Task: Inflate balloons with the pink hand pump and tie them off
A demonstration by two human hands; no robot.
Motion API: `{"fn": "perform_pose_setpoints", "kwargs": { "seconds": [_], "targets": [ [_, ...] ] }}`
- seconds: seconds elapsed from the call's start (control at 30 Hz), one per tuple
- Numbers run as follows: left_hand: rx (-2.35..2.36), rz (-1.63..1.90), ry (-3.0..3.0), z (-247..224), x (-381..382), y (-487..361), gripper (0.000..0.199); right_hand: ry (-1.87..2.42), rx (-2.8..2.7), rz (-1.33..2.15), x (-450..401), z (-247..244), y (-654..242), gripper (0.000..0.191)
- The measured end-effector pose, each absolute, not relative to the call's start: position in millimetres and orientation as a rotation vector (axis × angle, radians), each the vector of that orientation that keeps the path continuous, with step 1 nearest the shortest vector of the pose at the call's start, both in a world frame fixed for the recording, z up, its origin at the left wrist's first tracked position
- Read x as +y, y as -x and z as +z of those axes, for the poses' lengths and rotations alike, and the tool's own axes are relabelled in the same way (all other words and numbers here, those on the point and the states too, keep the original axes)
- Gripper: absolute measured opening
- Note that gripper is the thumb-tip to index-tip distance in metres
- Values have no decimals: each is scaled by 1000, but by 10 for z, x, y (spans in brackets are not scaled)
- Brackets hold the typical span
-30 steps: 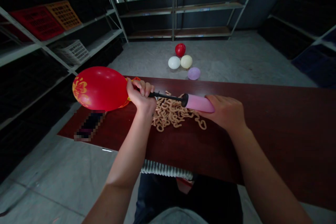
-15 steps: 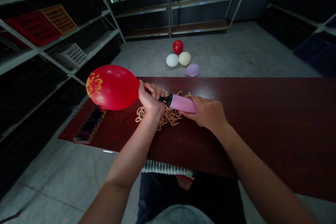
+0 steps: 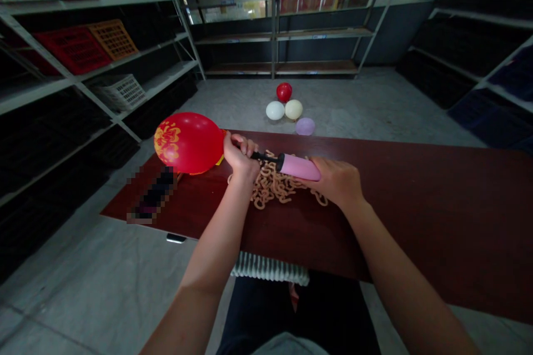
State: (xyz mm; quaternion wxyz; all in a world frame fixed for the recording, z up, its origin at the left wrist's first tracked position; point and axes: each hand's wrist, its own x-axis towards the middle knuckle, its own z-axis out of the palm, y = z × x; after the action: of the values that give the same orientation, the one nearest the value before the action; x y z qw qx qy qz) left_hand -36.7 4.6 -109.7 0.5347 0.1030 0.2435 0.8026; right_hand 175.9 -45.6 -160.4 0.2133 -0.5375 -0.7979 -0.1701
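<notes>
We face metal shelving [image 3: 316, 68] along the back and sides, coloured crates [image 3: 110, 39] filling part of the left run. In front of us stretches the dark red worktop [image 3: 416, 205]. Over its left part we have a red balloon [image 3: 194, 143] with a yellow print on its far-left end, filled out and lying sideways; we cannot tell whether it touches the surface. Past the far edge, on the floor, four smaller balloons [image 3: 293, 109] sit close together: red, white, cream and purple. Tan curled strands [image 3: 272, 186] lie heaped mid-worktop, beneath and behind the pink pump [image 3: 300, 167], whose black rod shows between our hands. Our left hand [image 3: 241, 155] has its fingers clamped at the balloon's neck, around the pump's black tip; our right hand [image 3: 339, 180] has its fingers wrapped round the pink barrel. A dark item [image 3: 156, 197], pixelated, lies near the left edge.
</notes>
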Motion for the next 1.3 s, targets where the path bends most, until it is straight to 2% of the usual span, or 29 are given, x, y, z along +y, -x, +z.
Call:
{"fn": "perform_pose_setpoints", "kwargs": {
  "seconds": [0.23,0.53,0.87,1.3],
  "targets": [
    [565,1947,-195,-1120,130,592,46,1530,-2224,-671,-408,-1575,-2124,65],
    [538,1983,-263,-1016,74,697,50,1567,-2170,-763,-396,-1541,-2370,56],
    [610,2030,-310,-976,20,649,52,1606,-2225,-537,-424,-1501,-2144,54],
    [612,1827,-383,-1082,-139,21,58,1503,-2136,-233,-534,-1688,-1665,58]
  ]
}}
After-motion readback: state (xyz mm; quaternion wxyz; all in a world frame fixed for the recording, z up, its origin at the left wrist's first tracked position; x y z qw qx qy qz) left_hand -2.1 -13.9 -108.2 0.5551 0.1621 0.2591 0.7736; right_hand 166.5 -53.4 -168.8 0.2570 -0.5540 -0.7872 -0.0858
